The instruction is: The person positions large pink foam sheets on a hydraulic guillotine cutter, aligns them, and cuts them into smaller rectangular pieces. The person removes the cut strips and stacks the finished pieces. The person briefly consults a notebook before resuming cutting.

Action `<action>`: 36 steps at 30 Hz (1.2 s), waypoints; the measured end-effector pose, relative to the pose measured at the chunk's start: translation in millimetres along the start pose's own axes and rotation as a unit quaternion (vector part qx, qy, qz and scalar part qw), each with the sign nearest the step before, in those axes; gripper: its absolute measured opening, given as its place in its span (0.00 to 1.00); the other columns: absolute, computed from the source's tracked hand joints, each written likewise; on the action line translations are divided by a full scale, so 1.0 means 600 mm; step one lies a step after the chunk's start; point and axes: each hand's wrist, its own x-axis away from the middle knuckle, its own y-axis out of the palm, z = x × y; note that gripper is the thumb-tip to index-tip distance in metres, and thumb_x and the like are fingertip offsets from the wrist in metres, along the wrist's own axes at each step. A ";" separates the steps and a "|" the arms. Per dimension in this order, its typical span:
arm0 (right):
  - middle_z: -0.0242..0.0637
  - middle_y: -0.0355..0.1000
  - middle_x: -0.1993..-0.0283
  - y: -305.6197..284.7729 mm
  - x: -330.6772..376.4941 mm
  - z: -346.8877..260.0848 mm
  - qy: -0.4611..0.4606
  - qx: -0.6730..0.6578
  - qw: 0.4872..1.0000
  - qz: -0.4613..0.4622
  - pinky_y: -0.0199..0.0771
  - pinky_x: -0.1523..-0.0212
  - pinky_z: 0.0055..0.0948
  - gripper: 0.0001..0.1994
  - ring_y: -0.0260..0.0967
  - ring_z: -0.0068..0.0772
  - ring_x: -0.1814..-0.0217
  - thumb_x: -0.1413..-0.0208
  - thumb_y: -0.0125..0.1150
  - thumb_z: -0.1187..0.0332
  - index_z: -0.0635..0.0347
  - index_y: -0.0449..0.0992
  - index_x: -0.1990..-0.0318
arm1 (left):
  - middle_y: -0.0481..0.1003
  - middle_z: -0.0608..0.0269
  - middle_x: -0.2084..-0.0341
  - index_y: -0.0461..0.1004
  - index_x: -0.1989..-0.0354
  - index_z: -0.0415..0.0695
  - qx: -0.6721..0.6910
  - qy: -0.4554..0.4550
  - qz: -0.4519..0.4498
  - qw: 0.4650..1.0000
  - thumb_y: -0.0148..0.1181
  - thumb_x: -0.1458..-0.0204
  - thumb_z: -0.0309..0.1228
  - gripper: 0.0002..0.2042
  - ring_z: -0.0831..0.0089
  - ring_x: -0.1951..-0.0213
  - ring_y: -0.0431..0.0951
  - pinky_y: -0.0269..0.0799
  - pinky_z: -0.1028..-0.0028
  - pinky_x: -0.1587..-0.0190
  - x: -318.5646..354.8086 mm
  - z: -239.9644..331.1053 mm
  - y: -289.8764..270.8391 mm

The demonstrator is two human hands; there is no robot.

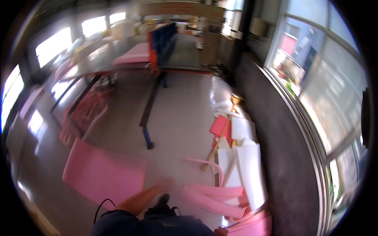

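My left hand [165, 183] reaches forward from the lower edge, smeared by motion, so its fingers cannot be made out. Just to its left is a broad pink foam sheet [104, 171], low over the grey floor; whether the hand touches it is unclear. Only a small part of my right hand [221, 231] shows at the bottom edge, its fingers mostly hidden. Nearest to it are pink foam strips [218, 202] and a rolled pink piece [256, 225] on the floor. A thin dark line runs beside that hand; I cannot tell if it is held.
White foam boards [249, 169], red pieces [219, 126] and a wooden stick [215, 151] lie along the dark wall [275, 137] under the windows. Ahead stands a long table frame with a blue leg [147, 137]. Tangled pink scraps [88, 112] lie beneath a table at left.
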 end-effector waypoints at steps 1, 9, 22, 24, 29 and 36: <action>0.33 0.66 0.78 -0.019 -0.073 0.005 -0.061 -0.025 0.997 -0.050 0.67 0.75 0.42 0.05 0.70 0.41 0.72 0.59 0.59 0.68 0.45 0.70 0.81 | 0.79 0.55 0.51 0.75 0.46 0.44 0.008 -0.014 0.013 1.000 0.62 0.51 0.47 0.26 0.56 0.49 0.79 0.73 0.62 0.46 0.044 -0.040 -0.012; 0.38 0.78 0.68 0.083 -0.643 0.001 0.356 -0.235 0.879 -0.214 0.75 0.66 0.42 0.08 0.78 0.39 0.65 0.48 0.57 0.62 0.53 0.80 0.67 | 0.81 0.57 0.72 0.81 0.62 0.41 0.230 -0.154 0.285 0.918 0.62 0.45 0.41 0.14 0.63 0.69 0.81 0.76 0.66 0.64 0.218 -0.383 0.006; 0.40 0.80 0.66 -0.041 -1.291 -0.492 -0.082 -0.223 0.828 -0.508 0.79 0.65 0.26 0.16 0.80 0.32 0.66 0.46 0.63 0.70 0.69 0.78 0.52 | 0.76 0.57 0.83 0.79 0.73 0.42 0.320 -0.437 0.573 0.616 0.60 0.43 0.43 0.16 0.65 0.79 0.77 0.71 0.65 0.72 0.281 -0.340 -0.285; 0.41 0.80 0.68 0.023 -1.356 -0.508 -0.110 -0.101 0.831 -0.535 0.80 0.66 0.27 0.14 0.80 0.33 0.68 0.47 0.64 0.70 0.69 0.79 0.55 | 0.75 0.56 0.83 0.80 0.73 0.43 0.328 -0.480 0.535 0.613 0.60 0.43 0.43 0.16 0.63 0.79 0.77 0.70 0.65 0.72 0.317 -0.327 -0.279; 0.46 0.82 0.61 0.212 -1.554 -0.600 -0.187 0.033 0.808 -0.557 0.79 0.52 0.38 0.18 0.81 0.42 0.57 0.53 0.65 0.58 0.59 0.84 0.57 | 0.76 0.57 0.83 0.80 0.74 0.44 0.337 -0.565 0.569 0.493 0.59 0.42 0.44 0.17 0.59 0.78 0.77 0.71 0.65 0.72 0.346 -0.265 -0.214; 0.43 0.82 0.68 0.280 -1.490 -0.939 -0.491 0.063 0.737 -0.461 0.81 0.64 0.32 0.17 0.81 0.33 0.68 0.48 0.63 0.60 0.62 0.83 0.55 | 0.78 0.61 0.82 0.80 0.72 0.43 0.209 -0.610 0.663 0.381 0.53 0.38 0.43 0.18 0.65 0.76 0.79 0.73 0.67 0.69 0.414 -0.139 -0.183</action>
